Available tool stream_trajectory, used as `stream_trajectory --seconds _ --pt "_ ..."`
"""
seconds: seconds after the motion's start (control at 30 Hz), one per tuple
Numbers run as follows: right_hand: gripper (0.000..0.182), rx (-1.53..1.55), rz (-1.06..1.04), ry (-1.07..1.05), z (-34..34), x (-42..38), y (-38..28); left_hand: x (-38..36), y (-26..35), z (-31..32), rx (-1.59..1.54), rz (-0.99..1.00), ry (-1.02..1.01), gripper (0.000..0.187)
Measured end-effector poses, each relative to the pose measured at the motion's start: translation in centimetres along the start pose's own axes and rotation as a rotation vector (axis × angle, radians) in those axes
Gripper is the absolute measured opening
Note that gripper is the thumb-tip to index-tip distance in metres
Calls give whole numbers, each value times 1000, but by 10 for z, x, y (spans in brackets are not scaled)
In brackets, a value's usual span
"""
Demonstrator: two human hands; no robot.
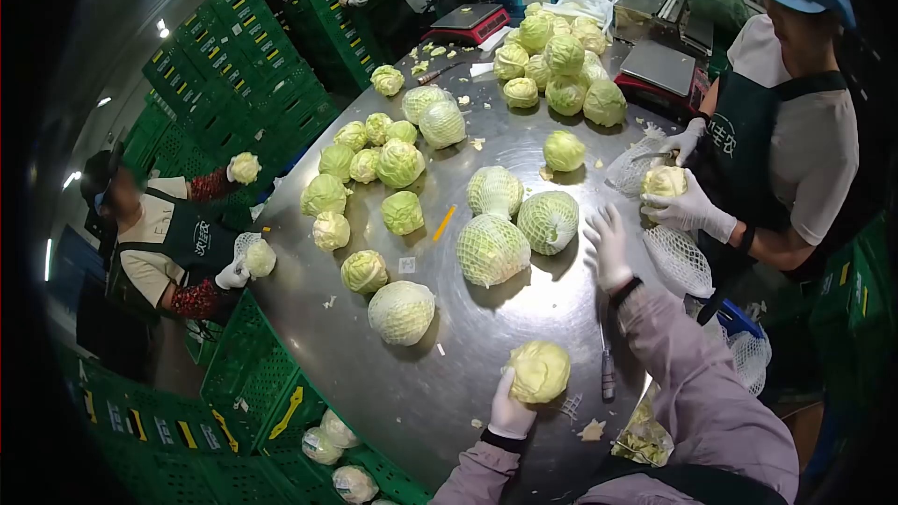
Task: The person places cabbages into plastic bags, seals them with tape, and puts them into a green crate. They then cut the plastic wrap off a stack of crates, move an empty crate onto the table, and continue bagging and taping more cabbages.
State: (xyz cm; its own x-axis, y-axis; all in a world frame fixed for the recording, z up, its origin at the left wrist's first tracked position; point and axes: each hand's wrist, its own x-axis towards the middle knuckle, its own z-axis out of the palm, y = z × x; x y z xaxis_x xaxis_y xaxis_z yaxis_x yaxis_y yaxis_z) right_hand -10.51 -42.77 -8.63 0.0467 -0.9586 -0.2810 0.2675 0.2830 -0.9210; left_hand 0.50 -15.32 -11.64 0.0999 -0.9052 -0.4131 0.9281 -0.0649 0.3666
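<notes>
My left hand (pixel 512 410), in a white glove, is wrapped against the lower left side of a pale green cabbage (pixel 540 372) near the table's front edge. My right hand (pixel 610 248), also gloved, is stretched forward with its fingers spread and holds nothing. Just left of it sit netted cabbages (pixel 548 223), (pixel 493 250) close together. A knife with a dark handle (pixel 608 376) lies on the metal table (pixel 477 337), right of the cabbage in my left hand.
Cabbages (pixel 401 163) are grouped on the left, more (pixel 565 54) at the back by red scales (pixel 659 70). A co-worker (pixel 795 131) at right holds a cabbage and netting; another (pixel 168 234) stands left. Green crates (pixel 253 365) line the left edge.
</notes>
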Motion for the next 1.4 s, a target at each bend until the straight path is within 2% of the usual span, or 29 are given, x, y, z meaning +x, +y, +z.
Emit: stream_trajectory --seconds 0.03,0.07,0.1,0.13,0.2,0.23,0.3,0.33,0.37,0.43,0.47,0.5,0.57,0.63,0.77,0.83,0.9,0.97,1.0,1.03,1.1,1.17,1.23,1.27,1.33,1.37,1.4 --pt "63 0 -83 -27 -10 -21 5 5 -1 -1 16 28 2 49" --pt "60 27 -264 -100 -28 -32 18 10 -2 1 31 57 2 50" --pt "59 24 -215 -143 -32 -64 8 10 -2 11 31 56 -1 50" --pt "59 -108 -52 -200 -35 -99 -9 7 -1 29 67 91 -31 54" --pt "58 -210 -74 -432 -59 -126 20 5 -2 59 160 161 -140 68" --pt "58 -208 -74 -432 -64 -131 24 3 -3 71 161 161 -139 68" --pt "56 463 346 -567 -71 -137 26 -2 -8 88 418 179 -226 75" --pt "55 555 347 -581 -73 -127 24 1 -11 84 554 189 -258 75" --pt "55 553 349 -594 -73 -118 24 0 -11 81 555 202 -254 75" --pt "57 804 336 -488 -71 -96 25 -4 -10 71 597 99 -219 69" --pt "58 730 320 -422 -72 -82 23 -4 -10 59 650 126 -193 62" --pt "56 724 261 -409 -70 -67 22 -7 -7 47 647 142 -186 62" --pt "56 477 -14 -277 -79 -13 47 -19 2 20 704 134 -61 57" --pt "53 608 188 -147 -67 -5 18 -35 10 -9 638 183 109 51" --pt "60 515 110 -102 -66 50 22 -79 32 -48 542 207 393 44" --pt "64 550 -70 -171 -66 70 40 -99 40 -62 527 220 464 45" --pt "61 497 -49 -240 -56 56 41 -114 45 -78 515 261 522 45" --pt "44 5 85 -56 -4 -4 1 -128 50 -86 493 280 576 42" --pt "41 -47 47 -20 5 -13 5 -135 52 -92 492 307 614 41" --pt "36 -9 -34 -157 5 -9 25 -144 54 -98 486 337 661 40" --pt "33 -66 64 -305 2 -31 46 -167 59 -113 523 424 744 38" --pt "30 -272 60 -542 -1 -56 51 -196 66 -135 547 514 873 33" --pt "27 -460 115 -632 -5 -95 51 -235 67 -188 623 611 984 31" --pt "27 -597 50 -679 -13 -107 55 -253 64 -218 665 671 1075 29" --pt "27 -794 -37 -708 -38 -125 58 -293 59 -261 728 678 1279 27" --pt "27 -859 -46 -694 -49 -133 58 -312 61 -274 629 500 1390 36" --pt "27 -891 -108 -709 -60 -137 55 -329 54 -296 522 476 1409 41"
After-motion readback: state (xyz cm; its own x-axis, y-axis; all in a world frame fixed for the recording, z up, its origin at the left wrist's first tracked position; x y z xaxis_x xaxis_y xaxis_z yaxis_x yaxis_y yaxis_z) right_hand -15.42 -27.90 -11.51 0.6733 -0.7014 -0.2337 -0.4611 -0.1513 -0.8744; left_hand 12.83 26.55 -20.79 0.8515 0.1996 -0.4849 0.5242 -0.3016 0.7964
